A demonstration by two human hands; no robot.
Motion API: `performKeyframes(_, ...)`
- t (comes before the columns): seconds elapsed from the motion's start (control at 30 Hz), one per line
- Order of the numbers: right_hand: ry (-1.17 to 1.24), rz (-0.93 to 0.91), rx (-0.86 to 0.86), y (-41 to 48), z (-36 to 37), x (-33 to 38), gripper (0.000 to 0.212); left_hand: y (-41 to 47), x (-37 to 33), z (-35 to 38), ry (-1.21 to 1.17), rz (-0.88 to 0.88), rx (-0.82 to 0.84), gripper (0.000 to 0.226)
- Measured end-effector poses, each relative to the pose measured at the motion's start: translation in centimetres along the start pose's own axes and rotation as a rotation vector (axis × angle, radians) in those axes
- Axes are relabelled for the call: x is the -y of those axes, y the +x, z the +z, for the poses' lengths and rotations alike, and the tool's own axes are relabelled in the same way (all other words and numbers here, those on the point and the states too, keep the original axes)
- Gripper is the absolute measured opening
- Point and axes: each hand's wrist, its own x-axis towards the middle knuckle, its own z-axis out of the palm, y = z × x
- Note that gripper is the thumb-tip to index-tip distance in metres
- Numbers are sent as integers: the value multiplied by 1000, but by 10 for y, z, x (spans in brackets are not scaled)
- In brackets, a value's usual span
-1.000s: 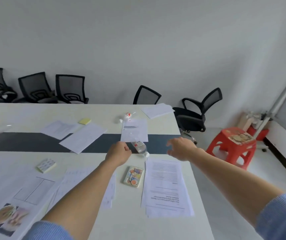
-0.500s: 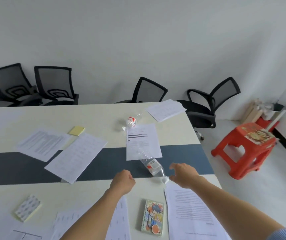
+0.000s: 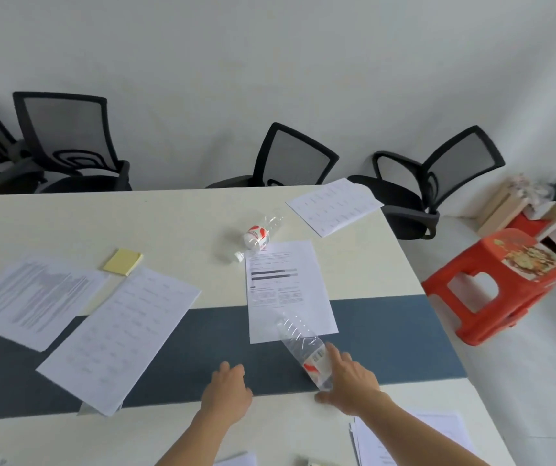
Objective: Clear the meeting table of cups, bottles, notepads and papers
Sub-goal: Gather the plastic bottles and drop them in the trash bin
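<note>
A clear plastic bottle (image 3: 298,343) with a red-and-white label lies on its side across the table's dark strip, its base on a printed sheet (image 3: 281,287). My right hand (image 3: 350,381) grips its cap end, thumb on the near side and fingers over the far side. My left hand (image 3: 227,395) rests loosely curled on the strip, left of the bottle, holding nothing. A second, crushed bottle (image 3: 258,235) lies farther back. A yellow sticky pad (image 3: 122,261) and loose papers (image 3: 118,334) (image 3: 27,297) (image 3: 333,205) are spread over the table (image 3: 175,223).
More sheets (image 3: 437,438) lie at the near right edge under my right forearm. Black mesh chairs (image 3: 290,159) (image 3: 68,142) (image 3: 437,183) line the far side and corner. A red plastic stool (image 3: 491,290) stands on the floor right of the table.
The view moved forward over the table. My right hand went from beside the cap onto the bottle's cap end. My left hand advanced onto the dark strip.
</note>
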Motion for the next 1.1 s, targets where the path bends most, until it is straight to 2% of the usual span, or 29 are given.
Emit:
performKeyframes(0.1,-12,32,-46,18,6,9,84,25,8,-7,26,-3,-14,18)
performKeyframes(0.23,62,23,-223,48,-12,18,68,67,10,-32,-3,-1,-78,29)
performKeyframes(0.3,149,43,-302,69,-24,19,68,89,8,-48,-18,6,-126,30)
performKeyframes(0.43,310,120,-334,111,-42,10,73,129,-6,-82,-41,30,-235,32)
performKeyframes(0.6,464,177,-449,132,-15,-5,75,192,-19,-110,-62,71,-375,43)
performKeyframes(0.73,459,215,-591,136,2,-7,77,241,-24,-118,-140,112,-468,59)
performKeyframes(0.83,462,229,-624,143,5,-8,76,281,-33,-114,-222,114,-450,74)
performKeyframes(0.97,442,238,-628,146,5,-10,75,310,-43,-104,-253,77,-446,72)
performKeyframes(1.1,443,248,-594,143,0,-5,75,292,-46,-93,-331,73,-453,73)
